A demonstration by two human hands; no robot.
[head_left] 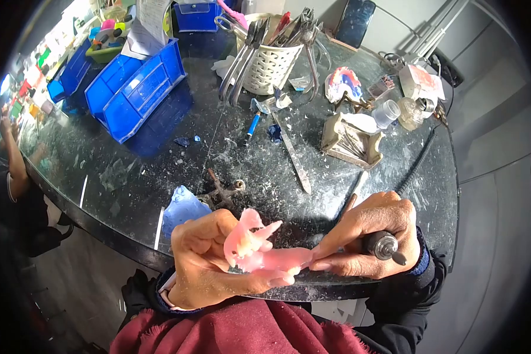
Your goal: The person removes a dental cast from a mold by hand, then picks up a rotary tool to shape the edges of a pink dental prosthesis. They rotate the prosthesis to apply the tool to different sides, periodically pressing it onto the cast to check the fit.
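Note:
A pink denture-like piece point(246, 245) with some tooth-coloured parts is held above the table's front edge. My left hand point(203, 259) has its fingers closed round the left side of it, the thumb along its lower edge. My right hand point(369, 236) is wrapped round a dark rotary handpiece point(382, 245), whose blunt end points outward beneath the knuckles. The fingertips and thumb of this hand meet the right end of the pink piece; any working tip there is too small to make out. A light blue moulded piece point(183, 210) lies just beyond my left hand.
Blue bins point(135, 88) stand at the back left. Pliers fill a white basket point(270, 68). A knife point(293, 156), a blue-handled tool point(253, 124), a plaster tray point(351, 141) and a dental model point(343, 84) lie on the dusty dark table point(248, 177). Another person's arm point(15, 150) shows far left.

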